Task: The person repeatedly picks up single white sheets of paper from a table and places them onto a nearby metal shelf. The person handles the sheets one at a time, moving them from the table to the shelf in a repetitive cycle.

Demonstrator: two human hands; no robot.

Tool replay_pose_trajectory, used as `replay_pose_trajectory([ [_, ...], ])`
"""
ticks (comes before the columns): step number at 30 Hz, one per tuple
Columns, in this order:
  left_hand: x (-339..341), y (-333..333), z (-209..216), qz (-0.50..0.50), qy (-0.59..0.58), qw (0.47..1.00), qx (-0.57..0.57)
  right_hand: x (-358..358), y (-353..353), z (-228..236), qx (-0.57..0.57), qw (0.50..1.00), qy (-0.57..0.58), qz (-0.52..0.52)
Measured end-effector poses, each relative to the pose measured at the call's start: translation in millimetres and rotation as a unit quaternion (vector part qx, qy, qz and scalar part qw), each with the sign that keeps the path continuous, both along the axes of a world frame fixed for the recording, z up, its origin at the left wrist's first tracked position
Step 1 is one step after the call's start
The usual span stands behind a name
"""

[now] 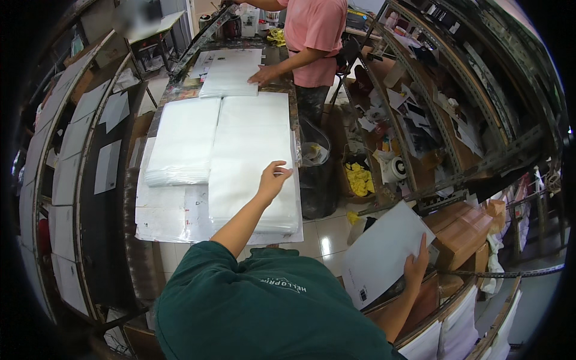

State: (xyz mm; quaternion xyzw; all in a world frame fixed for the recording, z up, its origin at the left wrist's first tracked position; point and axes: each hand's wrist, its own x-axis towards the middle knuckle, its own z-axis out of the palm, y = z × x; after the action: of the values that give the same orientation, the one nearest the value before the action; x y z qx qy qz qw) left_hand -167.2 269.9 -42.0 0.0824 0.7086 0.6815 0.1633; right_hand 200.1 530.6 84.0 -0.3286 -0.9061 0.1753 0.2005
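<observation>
My right hand [416,264] grips the edge of a pale, flat plastic sheet [381,255], held tilted out to my right. A small dark printed patch marks its lower corner. Over the right side of a tall stack of white plastic sheets [249,144] is my left hand [274,180], its fingers curled into a pinch. Whether anything thin sits between those fingertips is too small to see. Beside that stack lies another pile of white sheets [183,138] with glossy layered edges. A third pile [231,72] rests at the table's far end.
Across the table a co-worker in a pink shirt [315,36] lays a hand [264,75] on the far pile. Racks holding sheets [108,168] line the left. Cluttered shelves [420,114], a cardboard box [459,231] and a bin with yellow material [360,180] stand right.
</observation>
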Motion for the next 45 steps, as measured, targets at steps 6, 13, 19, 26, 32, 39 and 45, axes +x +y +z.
replay_pose_trajectory([
  [6, -74, -1, -13, 0.115, -0.104, 0.982, 0.112, -5, -13, 0, 0.025, 0.993, 0.032, -0.108],
  [13, -108, 9, -1, 0.088, -0.198, 0.959, 0.184, -2, -8, 11, 0.055, 0.987, 0.058, -0.143],
  [19, -94, 12, -33, 0.123, -0.278, 0.919, 0.251, 0, 0, 11, 0.082, 0.986, 0.060, -0.134],
  [26, -134, -10, -40, 0.165, -0.264, 0.900, 0.304, -10, 2, 15, 0.100, 0.988, 0.057, -0.107],
  [32, -210, -38, -38, 0.245, -0.252, 0.842, 0.410, -22, -2, 20, 0.087, 0.988, 0.062, -0.114],
  [39, -276, -37, -84, 0.264, -0.267, 0.810, 0.451, -3, -8, 24, 0.072, 0.984, 0.078, -0.143],
  [45, -333, -73, -155, 0.379, -0.242, 0.816, 0.364, 7, 13, 72, 0.104, 0.987, 0.068, -0.106],
])
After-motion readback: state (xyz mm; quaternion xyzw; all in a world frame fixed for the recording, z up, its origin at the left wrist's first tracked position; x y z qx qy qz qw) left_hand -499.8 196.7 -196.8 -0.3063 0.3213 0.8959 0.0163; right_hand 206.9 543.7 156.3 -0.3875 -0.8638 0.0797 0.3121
